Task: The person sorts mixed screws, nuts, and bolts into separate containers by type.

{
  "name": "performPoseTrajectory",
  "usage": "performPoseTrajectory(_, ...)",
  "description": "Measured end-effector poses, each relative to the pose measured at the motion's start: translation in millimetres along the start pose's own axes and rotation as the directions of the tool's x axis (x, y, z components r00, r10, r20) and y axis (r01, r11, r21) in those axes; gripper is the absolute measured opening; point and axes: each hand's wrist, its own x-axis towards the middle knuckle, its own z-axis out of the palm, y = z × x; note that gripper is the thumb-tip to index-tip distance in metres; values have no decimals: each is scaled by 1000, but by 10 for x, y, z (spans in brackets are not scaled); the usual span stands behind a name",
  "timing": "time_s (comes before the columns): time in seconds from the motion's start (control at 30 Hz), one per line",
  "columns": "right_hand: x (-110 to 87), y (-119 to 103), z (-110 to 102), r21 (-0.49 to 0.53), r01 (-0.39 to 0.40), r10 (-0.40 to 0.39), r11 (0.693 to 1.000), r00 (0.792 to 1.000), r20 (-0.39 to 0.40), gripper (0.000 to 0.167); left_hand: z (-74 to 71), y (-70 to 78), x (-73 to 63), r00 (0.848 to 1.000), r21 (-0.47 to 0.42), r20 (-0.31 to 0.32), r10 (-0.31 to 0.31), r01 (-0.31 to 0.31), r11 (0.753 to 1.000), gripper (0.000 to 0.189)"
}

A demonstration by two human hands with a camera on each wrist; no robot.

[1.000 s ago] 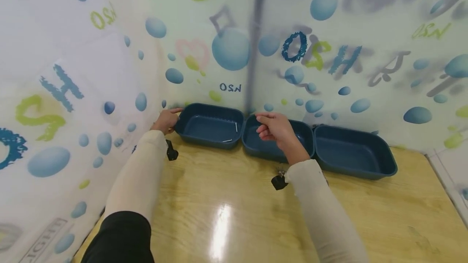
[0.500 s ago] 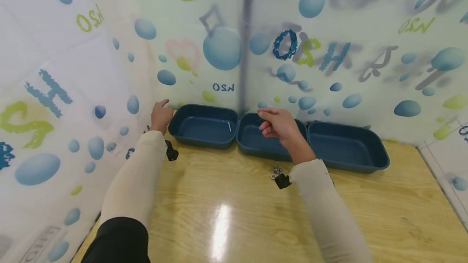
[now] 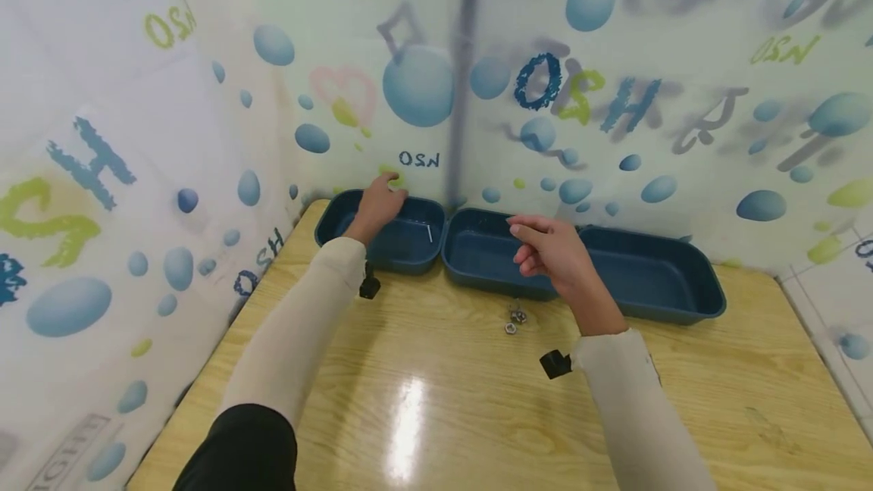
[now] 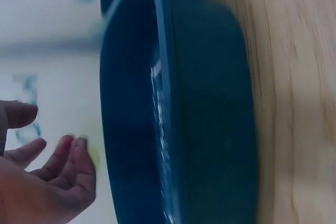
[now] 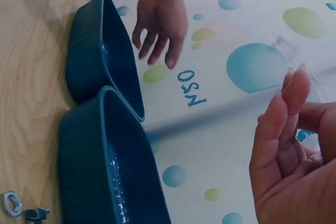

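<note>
My left hand reaches over the left blue bin, fingers spread and loosely bent with nothing between them. A thin silvery pin lies in that bin, near its right end. In the right wrist view, the left hand hangs with its fingers apart. My right hand is raised over the middle blue bin, thumb and forefinger brought together and the other fingers curled. I cannot tell whether something small sits between those fingertips. Metal hex nuts lie on the table in front of the middle bin.
A third blue bin stands at the right, end to end with the other two along the patterned back wall. All rest on a wooden table. Another patterned wall closes the left side.
The left hand has moved from the left bin's outer end to the right, over that bin. The right hand has shifted slightly right and nearer the body, so the nuts on the table show fully.
</note>
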Motion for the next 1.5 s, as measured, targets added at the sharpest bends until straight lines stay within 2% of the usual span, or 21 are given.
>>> performPoseTrajectory(0.1,-62,84,-28,-2,3,-3,1000,1000,-1,42,200,143,-22,995,-16,101,-20,22,1000,55)
performPoseTrajectory(0.2,-108,195,-53,5,-11,11,1000,1000,0,42,369,246,-51,978,-66,200,-56,71,995,57)
performPoseTrajectory(0.3,-146,341,-76,17,-47,47,999,999,5,43,498,296,-100,964,-82,253,-79,102,991,56)
performPoseTrajectory(0.37,-171,456,-92,25,-79,79,997,997,7,45,557,306,-147,958,-62,272,-91,112,992,54)
performPoseTrajectory(0.57,-190,825,-142,48,-168,168,985,986,-11,47,634,281,-260,956,10,273,-111,112,994,47)
performPoseTrajectory(0.63,-173,932,-152,57,-189,190,980,982,-14,46,645,267,-258,955,41,270,-121,114,993,45)
performPoseTrajectory(0.83,-137,1155,-171,42,-215,217,976,976,-35,46,677,229,-219,939,124,304,-162,130,984,45)
performPoseTrajectory(1.2,-112,1446,-169,-22,-254,251,967,963,-96,43,705,211,-218,931,71,328,-159,143,987,45)
performPoseTrajectory(1.5,-90,1537,-112,-52,-245,236,968,961,-141,45,681,190,-208,923,25,344,-173,175,984,46)
